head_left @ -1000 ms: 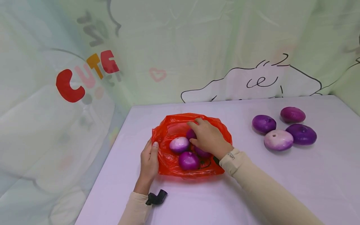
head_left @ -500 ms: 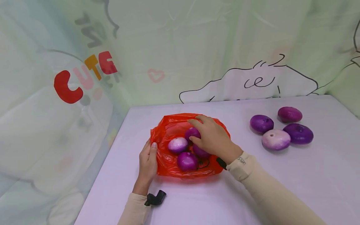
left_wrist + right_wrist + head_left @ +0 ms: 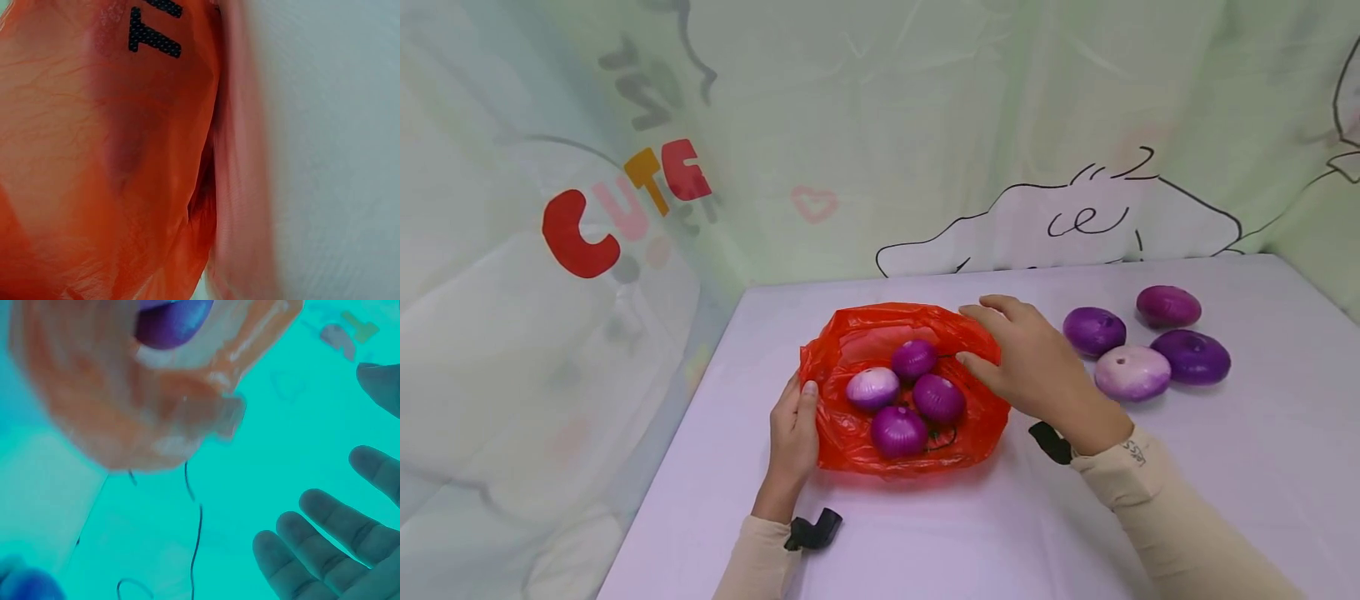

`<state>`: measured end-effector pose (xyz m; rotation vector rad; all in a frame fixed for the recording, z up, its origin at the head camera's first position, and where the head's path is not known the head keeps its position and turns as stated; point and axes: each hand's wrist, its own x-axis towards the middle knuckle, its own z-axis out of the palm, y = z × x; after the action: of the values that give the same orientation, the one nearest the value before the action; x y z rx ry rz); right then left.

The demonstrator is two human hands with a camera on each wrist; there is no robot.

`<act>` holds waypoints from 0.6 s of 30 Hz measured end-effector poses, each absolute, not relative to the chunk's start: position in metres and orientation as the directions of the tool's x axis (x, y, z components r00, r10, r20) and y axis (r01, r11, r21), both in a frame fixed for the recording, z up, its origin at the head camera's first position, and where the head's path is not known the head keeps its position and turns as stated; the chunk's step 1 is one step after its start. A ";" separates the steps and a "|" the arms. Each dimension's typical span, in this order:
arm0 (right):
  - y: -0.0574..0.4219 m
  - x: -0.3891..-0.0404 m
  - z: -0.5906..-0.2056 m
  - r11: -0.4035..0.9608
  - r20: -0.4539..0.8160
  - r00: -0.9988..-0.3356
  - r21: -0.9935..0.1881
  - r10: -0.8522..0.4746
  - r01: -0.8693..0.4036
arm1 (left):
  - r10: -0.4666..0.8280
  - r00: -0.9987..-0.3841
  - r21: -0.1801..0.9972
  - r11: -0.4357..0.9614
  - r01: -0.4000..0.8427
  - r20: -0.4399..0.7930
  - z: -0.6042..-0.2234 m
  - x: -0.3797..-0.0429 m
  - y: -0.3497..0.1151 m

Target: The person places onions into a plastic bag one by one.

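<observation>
A red plastic bag [image 3: 850, 442] lies spread wide on the table, its mouth facing up. Inside it sit several purple onions [image 3: 899, 432], one of them a paler white-and-purple onion [image 3: 873, 389]. My left hand [image 3: 793, 429] holds the bag's left edge, thumb over the rim and the other fingers behind the plastic. In the left wrist view, the bag's orange-red film [image 3: 150, 125] with black print hides those fingers. Over the bag's right rim hovers my right hand [image 3: 1037, 358], fingers extended and holding nothing. The right wrist view shows its fingers [image 3: 325, 562] spread apart.
To the right on the white table [image 3: 940, 542], several more onions lie grouped: a pale onion [image 3: 1132, 373], a dark purple onion [image 3: 1191, 357] and others behind. A printed curtain [image 3: 880, 150] rises along the table's back and left sides.
My right hand has moved from over the onions in the bag rightward to the bag's right rim, uncovering the onions beneath. The left hand keeps its hold on the bag.
</observation>
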<state>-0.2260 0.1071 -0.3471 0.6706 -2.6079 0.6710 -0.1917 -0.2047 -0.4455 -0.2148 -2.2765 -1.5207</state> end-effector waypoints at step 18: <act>0.220 -0.235 -0.391 0.878 0.300 -0.951 -0.431 -0.076 -0.206 | -0.093 -0.917 0.855 0.408 0.321 0.389 -0.447 -0.192 -0.205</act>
<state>-0.2349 0.2202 -0.3911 0.2131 -2.7740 0.6808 -0.1923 -0.2045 -0.4467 -0.1958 -2.2933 -1.5152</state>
